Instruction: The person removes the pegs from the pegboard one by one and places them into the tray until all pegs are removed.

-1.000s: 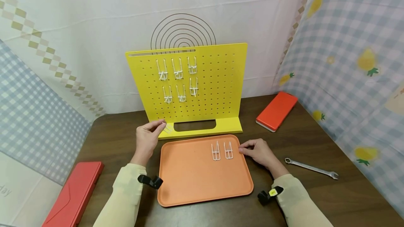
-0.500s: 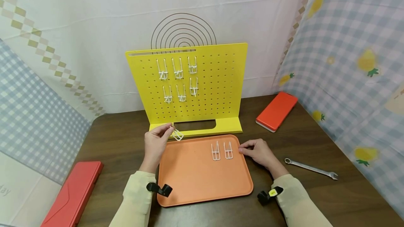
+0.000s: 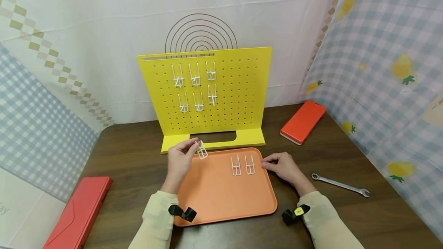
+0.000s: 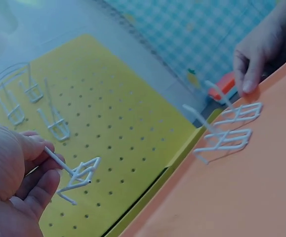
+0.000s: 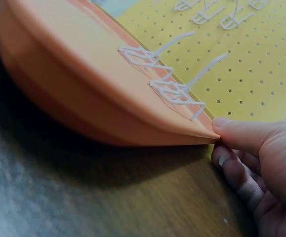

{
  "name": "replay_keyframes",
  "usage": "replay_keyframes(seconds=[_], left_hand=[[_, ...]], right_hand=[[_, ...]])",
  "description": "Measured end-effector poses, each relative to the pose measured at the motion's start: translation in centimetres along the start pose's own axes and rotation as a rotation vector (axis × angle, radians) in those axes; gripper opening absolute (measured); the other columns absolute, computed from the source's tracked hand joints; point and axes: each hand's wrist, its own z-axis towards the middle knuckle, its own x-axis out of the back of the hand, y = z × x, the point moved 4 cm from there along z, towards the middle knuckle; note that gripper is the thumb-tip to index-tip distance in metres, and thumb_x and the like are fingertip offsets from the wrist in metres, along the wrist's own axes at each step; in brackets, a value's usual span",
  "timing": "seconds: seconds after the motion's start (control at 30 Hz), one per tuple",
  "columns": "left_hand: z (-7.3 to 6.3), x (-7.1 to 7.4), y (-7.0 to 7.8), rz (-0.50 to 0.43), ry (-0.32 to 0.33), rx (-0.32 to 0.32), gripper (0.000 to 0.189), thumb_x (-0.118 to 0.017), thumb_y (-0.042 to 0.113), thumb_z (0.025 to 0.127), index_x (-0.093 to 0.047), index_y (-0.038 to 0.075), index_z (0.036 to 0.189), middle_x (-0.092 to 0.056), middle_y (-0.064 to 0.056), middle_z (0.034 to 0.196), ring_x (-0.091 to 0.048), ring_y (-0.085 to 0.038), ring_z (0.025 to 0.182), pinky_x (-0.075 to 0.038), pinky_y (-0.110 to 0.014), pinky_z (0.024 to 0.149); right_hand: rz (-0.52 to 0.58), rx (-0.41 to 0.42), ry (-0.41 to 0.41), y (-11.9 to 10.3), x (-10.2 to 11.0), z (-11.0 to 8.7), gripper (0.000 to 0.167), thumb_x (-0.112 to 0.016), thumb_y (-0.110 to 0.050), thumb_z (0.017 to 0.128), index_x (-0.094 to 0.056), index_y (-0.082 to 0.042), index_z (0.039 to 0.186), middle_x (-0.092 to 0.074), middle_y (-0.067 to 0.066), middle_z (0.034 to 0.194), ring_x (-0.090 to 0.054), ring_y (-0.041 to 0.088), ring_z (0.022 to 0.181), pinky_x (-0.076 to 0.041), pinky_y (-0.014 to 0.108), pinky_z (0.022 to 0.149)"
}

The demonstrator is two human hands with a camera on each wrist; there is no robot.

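Observation:
My left hand [image 3: 180,163] pinches a white wire pegboard hook [image 4: 83,174] by one prong, between thumb and fingers. In the head view that hook hangs over the far left edge of the orange tray [image 3: 225,199]. My right hand [image 3: 284,166] grips the tray's right rim, thumb on top and fingers below, as the right wrist view shows. Two more white hooks, a left one [image 3: 236,166] and a right one [image 3: 250,165], lie on the tray near that hand. Behind the tray stands a yellow pegboard [image 3: 238,99] with several white hooks mounted on its left and middle part.
On the dark wooden table [image 3: 131,145] a red case [image 3: 77,214] lies at the left. Another red case [image 3: 303,121] lies right of the pegboard. A combination wrench [image 3: 340,183] rests right of my right hand. Patterned cloth hangs behind and at the sides.
My left hand has moved right and slightly toward me with the hook, from the pegboard's base to over the tray's far edge. The hook has turned more upright. My right hand stays put.

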Motion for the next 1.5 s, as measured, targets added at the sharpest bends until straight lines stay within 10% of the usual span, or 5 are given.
replay_keyframes(seconds=[0.3, 0.57, 1.5], left_hand=[[-1.0, -4.2, -1.4, 0.092, -0.158, -0.085, 0.018, -0.069, 0.007, 0.089, -0.073, -0.001, 0.104, -0.072, -0.012, 0.096, -0.070, -0.023, 0.085, -0.055, -0.024, 0.068], [-2.0, -6.6, -2.7, 0.143, -0.269, 0.012, 0.021, -0.067, 0.009, 0.091, -0.072, -0.002, 0.108, -0.073, -0.011, 0.095, -0.069, -0.022, 0.084, -0.055, -0.027, 0.065], [-3.1, -7.2, -4.7, 0.233, -0.304, 0.103, 0.015, -0.068, 0.012, 0.090, -0.076, 0.009, 0.102, -0.073, 0.001, 0.093, -0.066, -0.011, 0.083, -0.054, -0.025, 0.070]], right_hand=[[-0.007, -0.004, 0.000, 0.0, 0.2, -0.1, 0.015, -0.079, -0.029, 0.081, -0.078, -0.018, 0.091, -0.072, -0.003, 0.088, -0.063, 0.018, 0.090, -0.050, 0.037, 0.078], [0.000, -0.004, 0.004, 0.0, 0.2, -0.1, 0.014, -0.079, -0.027, 0.081, -0.078, -0.017, 0.091, -0.072, -0.003, 0.087, -0.063, 0.018, 0.089, -0.050, 0.036, 0.078], [0.009, 0.007, -0.003, -0.2, 0.0, 0.1, 0.012, -0.079, -0.025, 0.081, -0.078, -0.018, 0.090, -0.072, -0.003, 0.086, -0.064, 0.017, 0.088, -0.051, 0.036, 0.077]])
